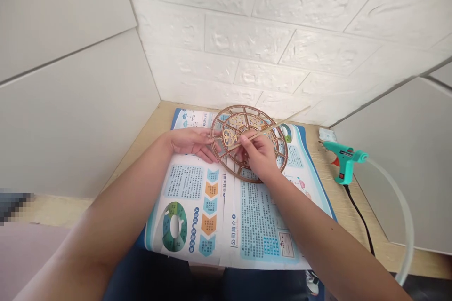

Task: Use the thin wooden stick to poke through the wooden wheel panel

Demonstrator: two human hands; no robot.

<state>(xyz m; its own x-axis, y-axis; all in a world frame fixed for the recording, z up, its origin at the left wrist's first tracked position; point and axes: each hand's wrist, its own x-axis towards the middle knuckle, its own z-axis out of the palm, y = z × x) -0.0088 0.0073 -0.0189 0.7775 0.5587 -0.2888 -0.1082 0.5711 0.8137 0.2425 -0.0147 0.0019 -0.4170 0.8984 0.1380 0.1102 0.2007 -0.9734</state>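
Note:
A round brown lattice frame [241, 176], with ring-and-spoke bars and gold scroll ornaments, is in the middle of the head view, over a printed sheet. My left hand [192, 143] is at its left rim, the thumb by the edge and the fingers partly behind the bars, holding it. My right hand [261, 153] is closed on a thin pale stick [282, 122], pinched between thumb and fingers. The stick slants across the front of the frame, its far end pointing up and right. Some of the right fingers are hidden behind that hand.
The printed paper sheet [197, 183] covers a blue-edged surface on the wooden tabletop [141, 141]. A teal glue gun [346, 162] lies at right, with a black cord and a long clear glue stick behind it. A small white packet [327, 134] sits near its nozzle. White brick-pattern wall [247, 33] stands behind.

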